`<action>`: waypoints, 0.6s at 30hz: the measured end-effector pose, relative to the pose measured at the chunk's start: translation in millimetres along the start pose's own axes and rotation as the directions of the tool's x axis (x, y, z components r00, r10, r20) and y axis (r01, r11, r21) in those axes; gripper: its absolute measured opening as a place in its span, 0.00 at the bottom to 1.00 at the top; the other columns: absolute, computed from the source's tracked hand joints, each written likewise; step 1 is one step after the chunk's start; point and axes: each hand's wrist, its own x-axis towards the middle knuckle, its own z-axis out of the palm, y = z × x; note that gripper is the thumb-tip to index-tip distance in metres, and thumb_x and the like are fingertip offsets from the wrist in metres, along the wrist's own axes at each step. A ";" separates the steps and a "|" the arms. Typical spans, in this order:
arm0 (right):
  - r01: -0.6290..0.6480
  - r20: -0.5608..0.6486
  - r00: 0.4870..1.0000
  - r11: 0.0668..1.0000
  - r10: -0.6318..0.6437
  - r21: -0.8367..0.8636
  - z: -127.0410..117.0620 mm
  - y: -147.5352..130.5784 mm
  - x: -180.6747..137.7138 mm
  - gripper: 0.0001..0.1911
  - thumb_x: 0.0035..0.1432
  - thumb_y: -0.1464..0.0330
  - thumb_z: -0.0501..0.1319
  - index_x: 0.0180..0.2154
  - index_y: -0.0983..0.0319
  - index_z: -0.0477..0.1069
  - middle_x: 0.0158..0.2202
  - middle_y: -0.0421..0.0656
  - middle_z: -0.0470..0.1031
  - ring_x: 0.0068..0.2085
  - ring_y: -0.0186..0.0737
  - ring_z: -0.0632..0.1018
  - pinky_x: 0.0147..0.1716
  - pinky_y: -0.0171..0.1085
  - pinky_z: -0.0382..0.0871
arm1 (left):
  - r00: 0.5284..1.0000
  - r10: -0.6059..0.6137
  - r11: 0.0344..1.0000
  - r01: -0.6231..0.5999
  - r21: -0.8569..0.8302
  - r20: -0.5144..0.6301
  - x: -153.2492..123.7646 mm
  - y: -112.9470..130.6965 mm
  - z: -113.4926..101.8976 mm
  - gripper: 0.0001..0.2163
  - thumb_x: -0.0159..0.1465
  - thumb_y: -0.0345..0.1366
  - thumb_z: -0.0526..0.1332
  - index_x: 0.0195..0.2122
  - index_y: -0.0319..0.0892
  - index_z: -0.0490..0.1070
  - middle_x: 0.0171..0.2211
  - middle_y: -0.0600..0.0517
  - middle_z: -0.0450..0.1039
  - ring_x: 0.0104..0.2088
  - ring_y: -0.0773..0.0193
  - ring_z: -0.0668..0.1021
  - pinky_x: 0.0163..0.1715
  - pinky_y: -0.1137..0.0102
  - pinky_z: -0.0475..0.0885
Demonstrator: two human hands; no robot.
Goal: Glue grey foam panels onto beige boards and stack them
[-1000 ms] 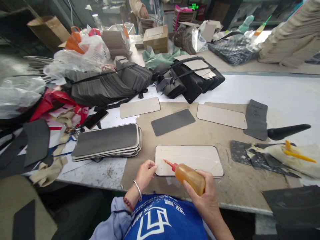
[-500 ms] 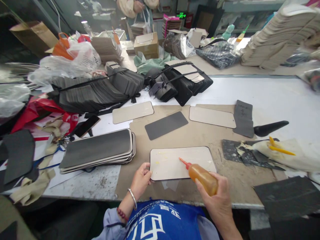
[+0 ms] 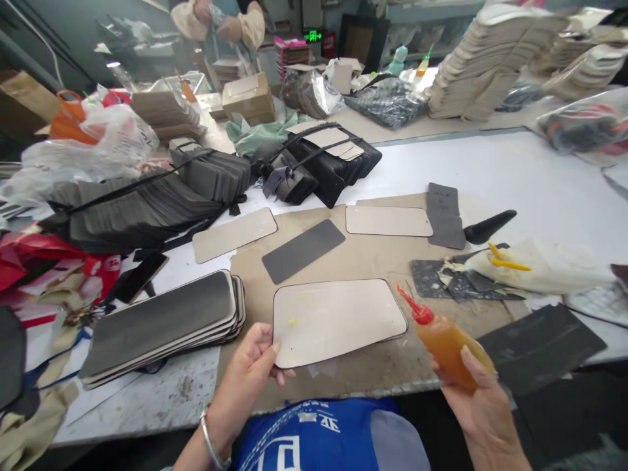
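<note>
Nearest me, taking twelve o'clock as straight out from the worker, the left hand (image 3: 258, 356) has its thumb and fingers pinched on the near-left corner of a beige panel (image 3: 338, 320), which sits at twelve o'clock with small yellow marks on its face. The right hand (image 3: 478, 392) is curled around an amber bottle (image 3: 454, 350) at two o'clock, its red nozzle (image 3: 422, 313) angled toward ten, just beside the panel's right end. A silver bangle (image 3: 212, 439) rings the left wrist. The worktop (image 3: 196, 376) is mottled along its near edge, with a brown sheet (image 3: 377, 258) around the panel. At ten o'clock lies a stack of grey-faced panels (image 3: 159, 324); beyond the panel, a dark grey piece (image 3: 304, 250) at twelve. Farther off are a strapped black bundle (image 3: 338, 157) at twelve and a cardboard box (image 3: 249, 101) nearer eleven, with another person's hands (image 3: 230, 29) behind it, gripping clear plastic.
</note>
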 end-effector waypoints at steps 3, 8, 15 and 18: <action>-0.066 0.026 0.998 0.997 0.066 0.031 -18.9 -0.2 5.0 0.20 0.41 0.58 0.63 0.38 0.58 0.68 0.39 0.47 0.71 0.32 0.47 0.74 0.18 0.38 0.64 | 0.999 -0.007 0.999 0.009 -0.033 0.052 -0.3 22.6 4.9 0.16 0.51 0.45 0.63 0.33 0.41 0.59 0.23 0.55 0.70 0.20 0.67 0.74 0.15 0.77 0.67; -0.097 0.346 0.931 0.993 0.114 -0.066 -36.7 6.9 0.8 0.26 0.39 0.54 0.62 0.42 0.56 0.64 0.39 0.51 0.73 0.33 0.54 0.75 0.24 0.47 0.68 | 0.984 -0.063 0.996 0.072 -0.049 0.169 28.0 73.2 25.7 0.11 0.52 0.33 0.62 0.33 0.40 0.60 0.28 0.51 0.73 0.26 0.63 0.78 0.24 0.72 0.75; -0.302 0.667 0.667 0.939 0.333 -0.167 23.6 32.1 -39.8 0.26 0.38 0.58 0.66 0.39 0.57 0.61 0.32 0.42 0.72 0.31 0.43 0.74 0.29 0.40 0.67 | 0.903 -0.195 0.981 0.172 0.094 0.382 58.8 151.3 83.7 0.06 0.53 0.19 0.52 0.28 0.37 0.60 0.23 0.52 0.71 0.26 0.65 0.79 0.32 0.69 0.78; -0.336 0.729 0.598 0.930 0.331 -0.147 56.2 48.4 -46.2 0.25 0.37 0.60 0.68 0.37 0.57 0.62 0.31 0.40 0.72 0.32 0.41 0.73 0.31 0.38 0.67 | 0.867 -0.187 0.982 0.156 0.105 0.461 51.8 156.1 103.2 0.07 0.51 0.19 0.51 0.29 0.34 0.62 0.23 0.53 0.70 0.24 0.67 0.78 0.29 0.72 0.77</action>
